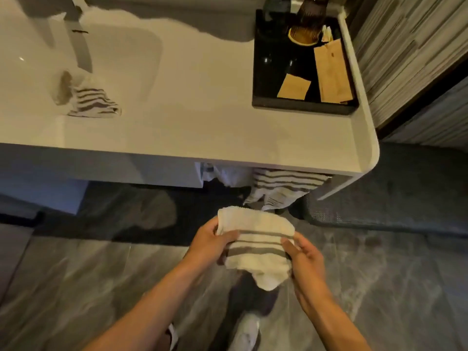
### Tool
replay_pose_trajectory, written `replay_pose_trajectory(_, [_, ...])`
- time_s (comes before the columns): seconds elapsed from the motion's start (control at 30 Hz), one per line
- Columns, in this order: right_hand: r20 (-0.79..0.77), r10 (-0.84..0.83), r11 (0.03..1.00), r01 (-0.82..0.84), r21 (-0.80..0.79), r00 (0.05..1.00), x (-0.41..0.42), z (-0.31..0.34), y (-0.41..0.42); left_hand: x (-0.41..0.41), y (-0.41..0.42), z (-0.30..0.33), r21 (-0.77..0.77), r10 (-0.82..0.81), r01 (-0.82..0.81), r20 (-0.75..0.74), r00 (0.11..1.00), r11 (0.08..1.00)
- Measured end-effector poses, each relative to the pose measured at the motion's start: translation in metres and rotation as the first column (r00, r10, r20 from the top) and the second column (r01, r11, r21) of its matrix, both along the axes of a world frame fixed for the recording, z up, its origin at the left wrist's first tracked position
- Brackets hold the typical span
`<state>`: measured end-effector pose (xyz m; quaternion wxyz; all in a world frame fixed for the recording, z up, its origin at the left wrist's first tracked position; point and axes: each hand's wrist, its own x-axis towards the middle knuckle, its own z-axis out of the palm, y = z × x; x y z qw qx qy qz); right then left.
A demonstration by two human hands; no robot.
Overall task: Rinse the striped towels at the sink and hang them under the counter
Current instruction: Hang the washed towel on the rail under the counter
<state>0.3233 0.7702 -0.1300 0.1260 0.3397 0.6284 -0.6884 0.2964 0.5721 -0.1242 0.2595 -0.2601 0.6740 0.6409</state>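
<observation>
We hold 1 striped towel (255,247) below the desk (202,127) edge, left hand (212,244) and right hand (301,257) with fingers gripping its 2 sides. Another towel (283,186) already hangs under the desk; a third (88,97) waits in the sink (131,59). We judge hanging comes next: lift and drape it beside the hung one.

Upper left of the frame: one towel (90,101) in the sink (141,54). Upper right: tray (301,106) on the counter (202,117). Centre right: hung towel (283,184) under the counter. Lower centre: held towel (255,247) between left hand (211,243) and right hand (305,259).
</observation>
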Motion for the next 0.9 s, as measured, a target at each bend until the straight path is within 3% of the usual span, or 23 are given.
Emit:
replay_pose_trajectory(0.23, [-0.326,0.091,0.991,-0.052,0.126,0.941,-0.088,-0.024,0.036,-0.081,0.035,-0.032,0.007,0.092,-0.094,-0.305,0.948,0.996])
replay_pose_trajectory(0.33, [-0.361,0.134,0.981,-0.073,0.177,0.923,-0.118,-0.029,0.035,-0.106,0.038,-0.037,-0.05,0.119,-0.149,-0.38,0.917,0.988])
replay_pose_trajectory(0.47, [-0.347,0.242,0.897,-0.073,0.436,0.906,-0.145,-0.043,0.034,-0.126,0.042,-0.039,-0.158,0.12,-0.182,-0.336,0.934,0.971])
replay_pose_trajectory(0.57, [-0.298,0.273,0.825,-0.064,0.562,0.915,-0.157,-0.043,0.036,-0.139,0.042,-0.038,-0.366,0.082,-0.212,-0.338,0.937,0.906])
replay_pose_trajectory(0.63, [-0.252,0.39,0.679,-0.092,0.729,0.886,-0.158,-0.042,0.032,-0.137,0.053,-0.035,-0.575,-0.035,-0.203,-0.374,0.927,0.793])
replay_pose_trajectory(0.67, [-0.168,0.478,0.532,-0.132,0.836,0.862,-0.155,-0.046,0.03,-0.13,0.061,-0.037,-0.687,-0.148,-0.159,-0.365,0.919,0.709])
replay_pose_trajectory(0.73, [0.079,0.529,0.139,-0.178,0.974,0.845,-0.154,-0.053,0.027,-0.126,0.074,-0.04,-0.854,-0.365,-0.094,-0.315,0.876,0.512])
replay_pose_trajectory(0.77, [0.148,0.504,0.051,-0.201,0.978,0.851,-0.153,-0.052,0.025,-0.127,0.074,-0.044,-0.88,-0.403,-0.083,-0.297,0.866,0.468])
replay_pose_trajectory(0.9, [0.115,0.638,0.077,-0.211,0.974,0.761,-0.159,-0.049,0.036,-0.136,0.065,-0.045,-0.908,-0.523,0.004,-0.237,0.819,0.419])
